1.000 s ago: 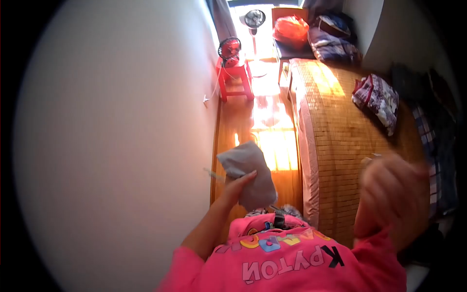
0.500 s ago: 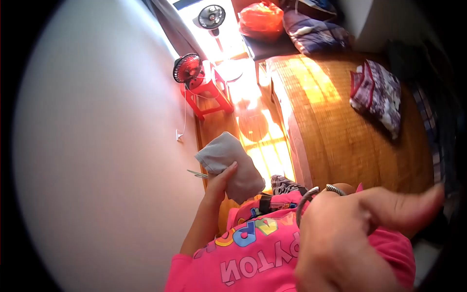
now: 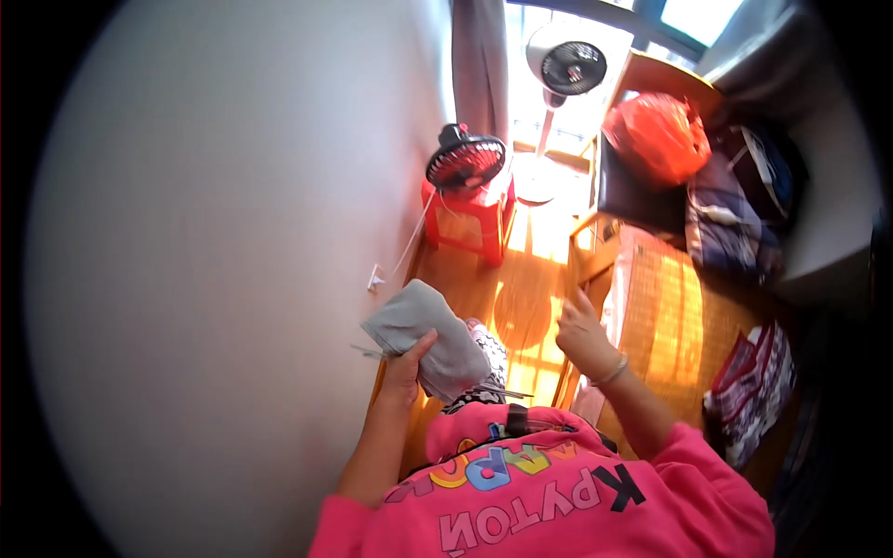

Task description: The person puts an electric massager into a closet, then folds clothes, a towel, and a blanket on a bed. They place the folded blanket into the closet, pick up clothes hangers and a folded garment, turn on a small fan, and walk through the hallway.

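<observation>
My left hand (image 3: 406, 370) grips a folded grey cloth (image 3: 435, 339), with the thumb on top, in front of my body near the wall. A thin pale strip juts out left of that hand. My right hand (image 3: 586, 337), with a bracelet at its wrist, is held out to the right of the cloth, over the edge of the bed mat. Its fingers look curled, with one finger pointing up; whether it holds anything is too small to tell.
A black and red fan (image 3: 465, 165) rests on a red stool (image 3: 465, 223) by the wall (image 3: 205, 232). Behind is a standing fan (image 3: 572, 68). A chair holds a red bag (image 3: 657, 138). Patterned clothing (image 3: 752, 391) lies on the woven mat (image 3: 665, 307).
The view has turned toward the window and chair. My right hand has moved from close to the camera, thumb extended, to farther out by the bed. The left still grips the cloth.
</observation>
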Motion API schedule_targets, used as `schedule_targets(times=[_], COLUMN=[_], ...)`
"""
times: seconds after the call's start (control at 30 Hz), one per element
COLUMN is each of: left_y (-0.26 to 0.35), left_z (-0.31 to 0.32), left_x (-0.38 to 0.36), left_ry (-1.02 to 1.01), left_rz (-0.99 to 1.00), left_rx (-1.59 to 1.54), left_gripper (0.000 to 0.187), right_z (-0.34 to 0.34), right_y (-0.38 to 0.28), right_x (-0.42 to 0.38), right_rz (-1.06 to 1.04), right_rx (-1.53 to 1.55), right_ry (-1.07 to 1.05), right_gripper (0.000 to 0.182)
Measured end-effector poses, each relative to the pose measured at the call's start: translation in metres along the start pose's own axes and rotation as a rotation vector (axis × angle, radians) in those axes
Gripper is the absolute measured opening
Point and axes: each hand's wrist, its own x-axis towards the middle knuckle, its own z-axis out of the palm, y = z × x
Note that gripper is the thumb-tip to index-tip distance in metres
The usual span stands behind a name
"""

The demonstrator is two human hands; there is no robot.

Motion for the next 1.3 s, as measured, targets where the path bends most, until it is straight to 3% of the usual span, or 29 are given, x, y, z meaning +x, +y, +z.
schedule_targets(times=[0.03, 0.1, 0.13, 0.17, 0.2, 0.27, 0.3, 0.33, 0.37, 0.4, 0.43, 0.47, 0.5, 0.53, 0.57, 0.73, 0.8, 0.83, 0.87, 0.97, 1.07, 1.1, 1.13, 1.3], left_y=[0.009, 0.020, 0.025, 0.034, 0.047, 0.070, 0.071, 0.070, 0.068, 0.068, 0.064, 0.065, 0.071, 0.076, 0.083, 0.095, 0.107, 0.106, 0.109, 0.118, 0.114, 0.116, 0.113, 0.116], left_z=[0.002, 0.008, 0.012, 0.017, 0.025, 0.047, 0.050, 0.052, 0.055, 0.057, 0.055, 0.062, 0.073, 0.084, 0.088, 0.122, 0.143, 0.148, 0.153, 0.168, 0.175, 0.179, 0.181, 0.184], left_x=[0.021, 0.051, 0.067, 0.086, 0.096, 0.110, 0.120, 0.125, 0.130, 0.138, 0.146, 0.151, 0.154, 0.159, 0.167, 0.213, 0.231, 0.238, 0.250, 0.282, 0.310, 0.315, 0.318, 0.334], left_ry=[0.027, 0.068, 0.041, 0.011, 0.021, -0.094, -0.077, -0.064, -0.106, -0.147, -0.176, -0.159, -0.195, -0.226, -0.321, -0.245, -0.106, -0.094, -0.093, -0.051, 0.026, 0.064, 0.075, 0.027], left_rz=[-0.020, -0.062, -0.097, -0.129, -0.136, -0.095, -0.147, -0.166, -0.071, 0.025, -0.004, -0.017, 0.112, 0.244, 0.193, 0.322, 0.401, 0.364, 0.347, 0.315, 0.359, 0.328, 0.310, 0.151], left_rx=[-0.030, -0.084, 0.010, 0.116, 0.115, 0.296, 0.327, 0.320, 0.362, 0.403, 0.529, 0.517, 0.509, 0.500, 0.541, 0.838, 1.087, 1.052, 1.048, 1.146, 1.258, 1.122, 1.115, 1.256], left_gripper=[0.059, 0.060, 0.061, 0.061, 0.061, 0.063, 0.066, 0.066, 0.066, 0.067, 0.084, 0.084, 0.094, 0.103, 0.116, 0.121, 0.122, 0.122, 0.122, 0.117, 0.111, 0.090, 0.090, 0.087], right_z=[0.024, 0.091, 0.127, 0.126, 0.163, 0.102, 0.078, 0.074, 0.094, 0.053, 0.048, 0.052, 0.050, 0.035, 0.018, 0.020, 0.013, 0.090, 0.098, 0.117, 0.134, 0.136, 0.130, 0.112], right_y=[0.018, 0.019, 0.022, 0.029, 0.022, 0.054, 0.081, 0.102, 0.120, 0.137, 0.159, 0.182, 0.205, 0.222, 0.237, 0.280, 0.291, 0.303, 0.310, 0.314, 0.317, 0.319, 0.319, 0.304], right_x=[0.003, 0.000, -0.013, -0.010, -0.019, 0.027, 0.056, 0.086, 0.100, 0.135, 0.167, 0.195, 0.224, 0.256, 0.288, 0.428, 0.470, 0.497, 0.512, 0.551, 0.576, 0.583, 0.590, 0.621], right_rz=[0.116, 0.639, 0.320, 0.067, -0.106, 0.067, 0.093, 0.246, 0.264, 0.337, 0.314, 0.413, 0.415, 0.354, 0.251, 0.232, 0.302, 0.128, 0.130, 0.241, 0.092, 0.070, 0.045, 0.001], right_rx=[0.586, 1.437, 1.042, 0.983, 1.016, 1.072, 1.001, 0.937, 0.981, 1.017, 1.078, 1.175, 1.110, 1.061, 1.086, 1.289, 1.030, 1.108, 1.113, 1.229, 1.260, 1.256, 1.249, 1.049], right_ry=[-0.237, -0.236, -0.358, -0.837, -0.799, -0.743, -0.727, -0.709, -0.241, 0.057, 0.221, 0.166, 0.150, 0.226, 0.301, 0.186, -0.010, 0.193, 0.176, -0.026, -0.093, -0.193, -0.289, -0.441], right_gripper=[0.042, 0.034, 0.034, 0.045, 0.050, 0.043, 0.039, 0.034, 0.029, 0.028, 0.027, 0.029, 0.031, 0.032, 0.035, 0.034, 0.031, 0.032, 0.032, 0.032, 0.031, 0.032, 0.034, 0.058])
